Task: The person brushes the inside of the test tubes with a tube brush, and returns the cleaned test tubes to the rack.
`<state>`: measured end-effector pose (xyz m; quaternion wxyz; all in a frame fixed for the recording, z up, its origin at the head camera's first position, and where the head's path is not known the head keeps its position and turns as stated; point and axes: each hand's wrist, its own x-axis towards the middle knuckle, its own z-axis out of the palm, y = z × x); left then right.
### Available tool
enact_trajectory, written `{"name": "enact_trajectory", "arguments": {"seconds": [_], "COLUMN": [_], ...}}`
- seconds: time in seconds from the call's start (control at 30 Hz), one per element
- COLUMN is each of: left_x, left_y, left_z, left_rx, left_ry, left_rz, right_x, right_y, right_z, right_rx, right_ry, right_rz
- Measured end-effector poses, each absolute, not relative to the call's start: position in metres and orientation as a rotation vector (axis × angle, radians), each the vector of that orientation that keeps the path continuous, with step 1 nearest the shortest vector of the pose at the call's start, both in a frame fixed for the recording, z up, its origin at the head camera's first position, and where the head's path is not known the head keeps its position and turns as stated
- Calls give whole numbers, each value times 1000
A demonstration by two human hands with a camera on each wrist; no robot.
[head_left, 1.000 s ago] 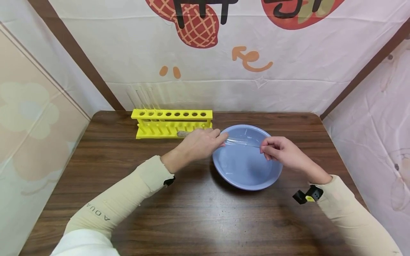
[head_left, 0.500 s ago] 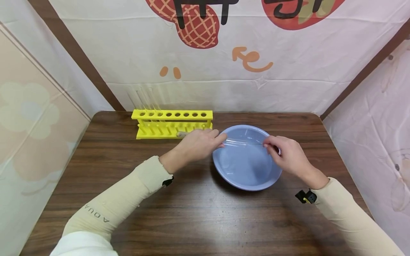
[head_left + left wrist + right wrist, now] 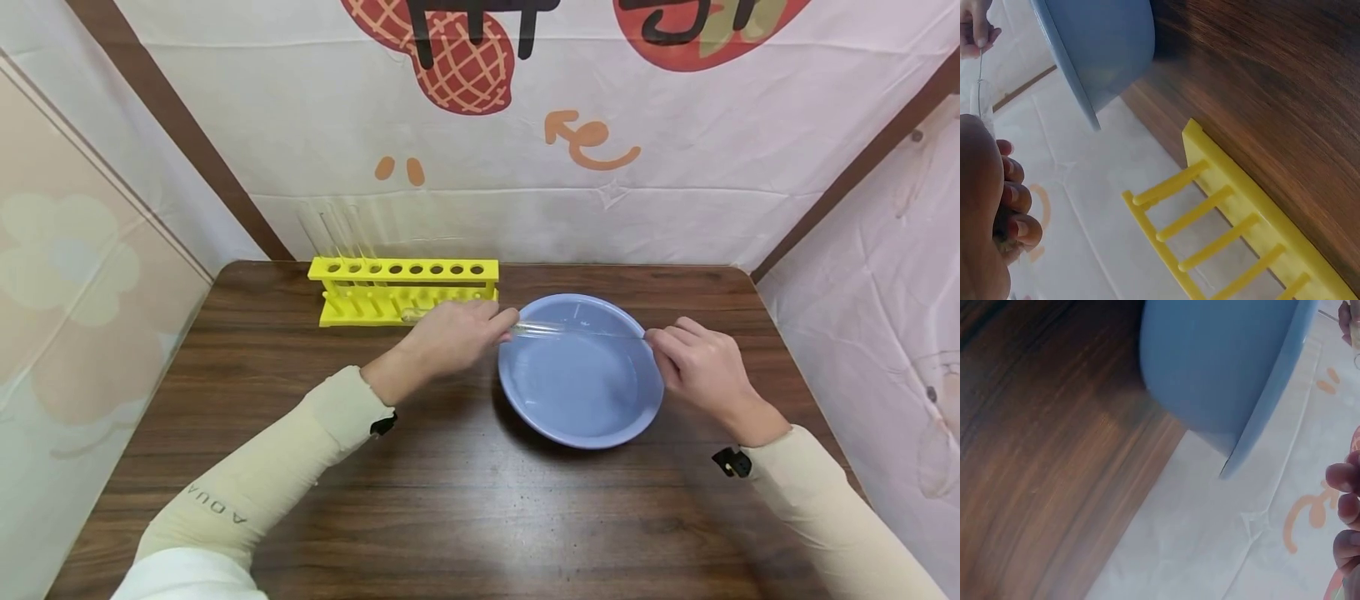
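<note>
My left hand point(image 3: 501, 322) grips a clear glass test tube point(image 3: 543, 328) and holds it level over the far side of a blue bowl point(image 3: 581, 442). One end of the tube sticks out behind the hand, toward the yellow rack point(image 3: 405, 269). A thin wire point(image 3: 618, 333) runs from the tube's right end to my right hand point(image 3: 654, 340), which pinches it over the bowl's right rim. In the left wrist view my curled left fingers point(image 3: 1013, 200) show beside the tube point(image 3: 982, 100). The right wrist view shows the bowl's outer wall point(image 3: 1222, 369).
The yellow rack stands at the back of the brown wooden table point(image 3: 450, 500) and holds a few clear tubes point(image 3: 330, 229) at its left end. Cloth-covered walls close in the back and both sides. The bowl holds a little water.
My right hand has moved right, from over the bowl's middle to its right rim, drawing the wire out of the tube. My left hand and the tube have shifted slightly left.
</note>
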<state>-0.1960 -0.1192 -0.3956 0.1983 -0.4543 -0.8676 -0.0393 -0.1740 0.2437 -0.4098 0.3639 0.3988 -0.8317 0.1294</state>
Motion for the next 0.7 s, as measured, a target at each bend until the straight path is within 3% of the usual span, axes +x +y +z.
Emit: {"name": "enact_trajectory", "arguments": {"seconds": [0.7], "left_x": [-196], "left_y": [-128], "left_z": [-400], "left_rx": [-1250], "left_ry": [-2385], "left_rz": [-117], "right_x": [-173], "right_y": [269], "right_z": [-415], "right_rx": [1033], "right_ry": [-1995], "right_rz": [185]}}
